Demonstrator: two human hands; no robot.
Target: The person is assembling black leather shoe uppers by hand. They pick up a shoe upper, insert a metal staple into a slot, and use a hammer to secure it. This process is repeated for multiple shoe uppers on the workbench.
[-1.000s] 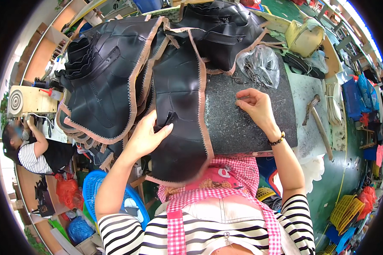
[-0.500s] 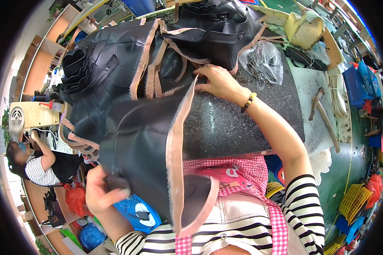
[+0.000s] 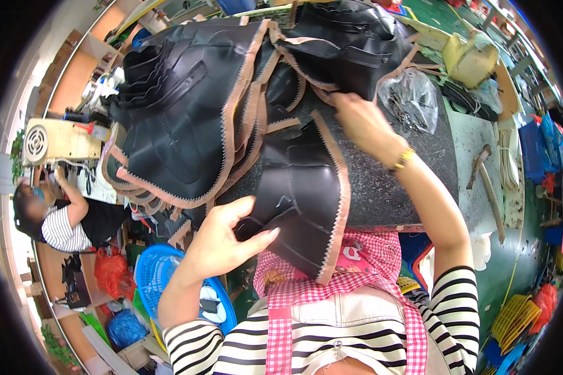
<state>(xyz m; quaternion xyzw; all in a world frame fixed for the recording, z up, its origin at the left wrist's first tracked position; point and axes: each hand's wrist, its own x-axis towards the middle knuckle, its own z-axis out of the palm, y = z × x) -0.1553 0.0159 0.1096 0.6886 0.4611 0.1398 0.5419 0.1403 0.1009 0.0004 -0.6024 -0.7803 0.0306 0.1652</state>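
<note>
A black leather shoe upper (image 3: 300,194) with a zigzag-cut tan edge hangs over the near edge of the dark stone slab (image 3: 381,200). My left hand (image 3: 222,240) grips its left side, thumb on top, the other fingers partly hidden. My right hand (image 3: 369,128) reaches past its far corner to the tan-edged pile of black uppers (image 3: 350,50) at the back; its fingertips are blurred and partly hidden there. Left of the slab's middle lies a large stack of similar uppers (image 3: 187,131).
A clear plastic bag (image 3: 413,100) of small metal parts lies right of my right hand. A hammer (image 3: 485,181) rests on the pale board further right. A blue basket (image 3: 159,275) stands by my left forearm. At the left, a person (image 3: 69,219) in stripes sits at a machine.
The upper has swung from a raised, edge-on position to lie flatter and further right. My left hand has moved right and farther away with it. My right hand has come off its far corner.
</note>
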